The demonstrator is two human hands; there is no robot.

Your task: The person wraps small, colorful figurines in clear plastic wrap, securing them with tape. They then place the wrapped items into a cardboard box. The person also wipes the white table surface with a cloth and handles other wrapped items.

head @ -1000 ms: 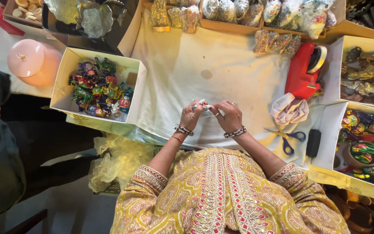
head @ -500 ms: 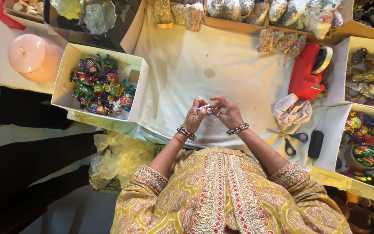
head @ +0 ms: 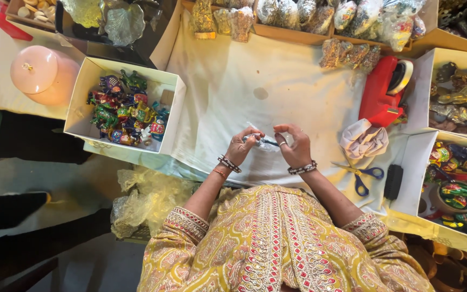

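Blurred small item [head: 266,142] between both hands' grip.

Red tape dispenser [head: 383,93], pink round box [head: 43,74], blue-and-yellow scissors [head: 359,174]

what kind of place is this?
Probably a craft packing table: boxes of colourful painted figurines, a red tape dispenser, and scissors on a white cloth. Both hands work a small clear wrapper.

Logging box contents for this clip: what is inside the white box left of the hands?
The white box holds a heap of small painted figurines in mixed colours. Whatever lies beneath the top layer is covered.
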